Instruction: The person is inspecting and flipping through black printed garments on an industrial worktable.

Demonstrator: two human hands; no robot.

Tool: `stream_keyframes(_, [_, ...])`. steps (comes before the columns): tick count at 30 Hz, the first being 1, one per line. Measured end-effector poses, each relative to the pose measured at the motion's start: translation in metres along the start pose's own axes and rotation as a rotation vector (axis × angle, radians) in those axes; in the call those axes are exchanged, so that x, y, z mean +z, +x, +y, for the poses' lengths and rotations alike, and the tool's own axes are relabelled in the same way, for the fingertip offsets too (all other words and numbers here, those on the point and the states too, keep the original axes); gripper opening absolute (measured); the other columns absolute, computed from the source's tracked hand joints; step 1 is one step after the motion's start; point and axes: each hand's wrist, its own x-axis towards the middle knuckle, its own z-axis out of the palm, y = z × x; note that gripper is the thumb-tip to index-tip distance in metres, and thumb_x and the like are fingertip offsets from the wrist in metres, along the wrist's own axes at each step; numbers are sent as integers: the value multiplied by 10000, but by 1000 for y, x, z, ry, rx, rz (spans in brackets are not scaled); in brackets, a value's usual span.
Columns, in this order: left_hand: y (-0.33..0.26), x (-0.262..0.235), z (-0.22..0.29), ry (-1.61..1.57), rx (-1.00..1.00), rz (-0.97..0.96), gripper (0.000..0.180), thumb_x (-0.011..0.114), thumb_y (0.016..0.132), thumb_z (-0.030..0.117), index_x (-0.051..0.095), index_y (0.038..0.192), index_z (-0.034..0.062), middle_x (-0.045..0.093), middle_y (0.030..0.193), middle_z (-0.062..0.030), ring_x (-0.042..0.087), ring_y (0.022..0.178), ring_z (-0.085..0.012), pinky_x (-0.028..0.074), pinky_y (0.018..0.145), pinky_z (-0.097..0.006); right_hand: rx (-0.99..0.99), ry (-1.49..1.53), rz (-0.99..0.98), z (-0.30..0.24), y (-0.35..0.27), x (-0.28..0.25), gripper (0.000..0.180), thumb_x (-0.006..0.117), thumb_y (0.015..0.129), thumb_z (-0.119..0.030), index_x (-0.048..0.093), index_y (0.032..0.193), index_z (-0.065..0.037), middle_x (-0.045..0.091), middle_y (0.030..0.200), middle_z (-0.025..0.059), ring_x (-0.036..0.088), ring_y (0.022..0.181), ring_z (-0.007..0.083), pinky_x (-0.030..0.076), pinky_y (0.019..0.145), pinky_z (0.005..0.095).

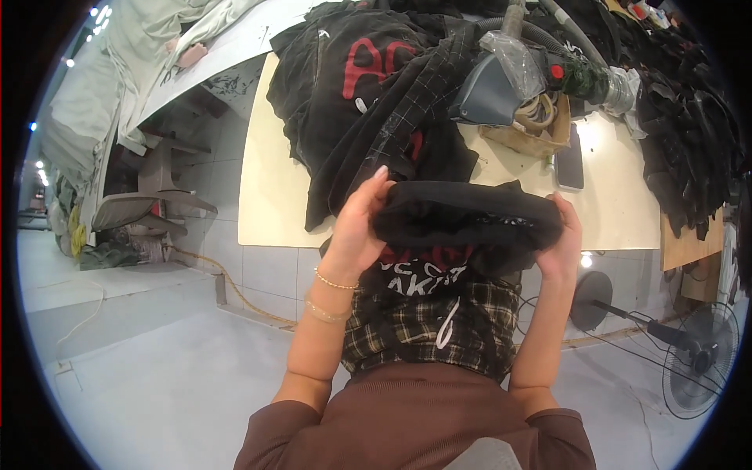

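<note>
Both hands are on it now! The left hand grips one end of a black garment, the right hand grips the other, and the cloth spans the gap between them as a thick, rolled-looking band. It's up in front of the worktop, held over the lap, with its lower part hanging down across some plaid cloth.

So where do we stand? I'd call this one mid-handling: picked up, spread between two grips, not yet laid down. Over on the worktop a second dark garment lies loosely spread and rumpled, and off to the right there's a big heap of black cloth. Finished or waiting? Can't tell from here, and no stitching is clear enough to judge.

Now the writing! Below the held band come bold red characters, partly swallowed by folds, with white capitals beneath. The spread garment carries large red letters too, cut off by creases, plus a small white mark. The cardboard box beside the grey machine shows nothing legible, and I can pick out no readable label anywhere.
</note>
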Motion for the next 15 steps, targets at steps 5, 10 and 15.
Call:
stream_keyframes(5, [-2,25,-8,366,26,47,575,438,988,491,658,1016,-39,696,938,-94,653,850,-143,521,789,-253,-617,-920,-6,16,4,14,156,564,921,-152,630,931,-11,610,919,77,582,913,189,440,839,290])
stream_keyframes(10, [-2,27,-8,654,136,-52,700,354,989,557,656,1020,-74,684,919,-71,624,832,-103,498,787,-229,-793,-1115,-595,26,-25,67,202,642,862,-119,661,1030,-9,594,1016,105,562,986,242,431,885,316])
stream_keyframes(15, [-1,36,-5,826,165,-41,686,353,995,546,668,1004,-63,652,861,-27,566,799,-66,455,767,-206,-776,-1175,-633,42,-24,77,123,691,806,-51,631,893,12,596,834,79,580,787,223,466,718,301])
